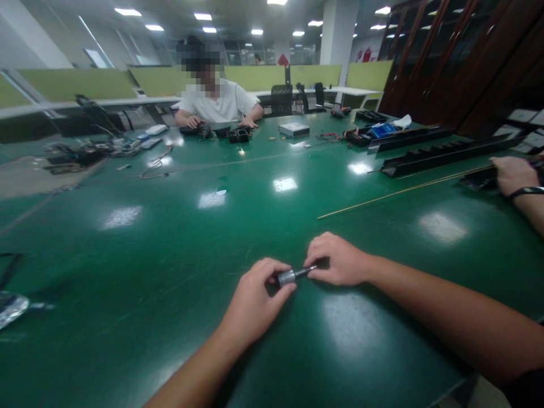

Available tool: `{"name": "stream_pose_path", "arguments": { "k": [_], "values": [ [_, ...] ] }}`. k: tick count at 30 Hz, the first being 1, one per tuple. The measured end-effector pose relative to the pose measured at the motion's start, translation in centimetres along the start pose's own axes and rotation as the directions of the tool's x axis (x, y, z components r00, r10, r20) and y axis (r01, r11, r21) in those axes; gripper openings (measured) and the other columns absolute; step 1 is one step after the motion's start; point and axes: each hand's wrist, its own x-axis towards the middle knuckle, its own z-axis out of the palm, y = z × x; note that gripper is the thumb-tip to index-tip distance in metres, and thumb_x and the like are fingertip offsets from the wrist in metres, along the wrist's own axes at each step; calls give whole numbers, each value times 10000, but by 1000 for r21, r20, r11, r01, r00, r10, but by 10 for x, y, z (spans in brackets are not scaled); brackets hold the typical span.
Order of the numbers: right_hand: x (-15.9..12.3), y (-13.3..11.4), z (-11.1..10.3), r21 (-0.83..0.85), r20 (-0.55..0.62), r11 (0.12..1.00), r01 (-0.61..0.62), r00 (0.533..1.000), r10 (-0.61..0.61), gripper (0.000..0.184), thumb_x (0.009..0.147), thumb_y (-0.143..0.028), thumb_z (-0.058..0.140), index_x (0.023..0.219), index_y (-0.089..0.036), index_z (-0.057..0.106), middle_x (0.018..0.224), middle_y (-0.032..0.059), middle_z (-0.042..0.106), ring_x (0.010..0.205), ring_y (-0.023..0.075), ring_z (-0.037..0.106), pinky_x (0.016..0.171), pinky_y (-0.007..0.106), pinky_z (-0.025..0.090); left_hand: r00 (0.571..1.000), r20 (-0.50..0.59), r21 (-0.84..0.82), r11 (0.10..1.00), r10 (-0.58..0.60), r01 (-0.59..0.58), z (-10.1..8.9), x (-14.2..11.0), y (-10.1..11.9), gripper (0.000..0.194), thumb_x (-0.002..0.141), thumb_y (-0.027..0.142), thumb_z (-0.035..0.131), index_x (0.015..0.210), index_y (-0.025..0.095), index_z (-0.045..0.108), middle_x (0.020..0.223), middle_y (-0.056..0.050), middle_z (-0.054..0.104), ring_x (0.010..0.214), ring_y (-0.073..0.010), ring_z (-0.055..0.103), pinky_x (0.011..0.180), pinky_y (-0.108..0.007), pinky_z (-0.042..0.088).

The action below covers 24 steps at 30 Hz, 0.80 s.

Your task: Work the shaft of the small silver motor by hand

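Note:
Low over the green table (178,238), my left hand (259,294) grips a short silver-grey cylinder (287,277) between thumb and fingers. A thin dark shaft-like part (304,271) with a shiny end runs from the cylinder to the right. My right hand (338,259) pinches the far end of this dark part between thumb and forefinger. Both pieces lie in one line, nearly level. How they join, and their exact kind, I cannot make out.
Across the table a person in a white shirt (216,102) handles dark parts (238,134). At right are a thin yellowish rod (382,197), long black channels (450,153) and another person's hand (516,175). Electronic parts (80,150) lie far left; a silver object (12,307) is nearer.

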Motion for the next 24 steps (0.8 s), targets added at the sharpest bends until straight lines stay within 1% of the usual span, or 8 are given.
{"name": "stream_pose_path", "arguments": {
  "k": [10,15,19,24],
  "values": [
    [-1,7,-15,-5,73,1000,-31,997,31,101,753,-252,737,838,-202,757,791,19,717,772,160,641,801,320,426,1000,-3,12,1000,4,-4,0,0,3,180,799,212,687,978,212,673,908,-27,677,803,-193,622,732,-320,499],
    [-3,14,-23,15,104,996,-83,991,81,96,740,-219,728,821,-180,762,760,22,700,712,143,625,714,281,450,1000,2,14,1000,3,-3,-1,0,3,176,807,213,685,983,215,674,912,-26,676,806,-193,624,732,-317,498],
    [-3,16,-25,71,130,992,-103,987,93,116,734,-235,737,827,-170,764,762,24,691,695,134,618,675,258,460,1000,3,19,1000,3,-3,-1,0,3,174,808,216,690,981,215,673,914,-24,674,805,-190,625,729,-311,498],
    [-4,17,-25,74,143,991,-108,985,96,122,741,-244,736,827,-163,764,764,27,690,699,135,619,678,258,465,1000,6,24,1000,2,-2,-1,0,3,175,808,207,688,982,215,679,908,-24,676,803,-190,624,730,-311,497]
  ]
}}
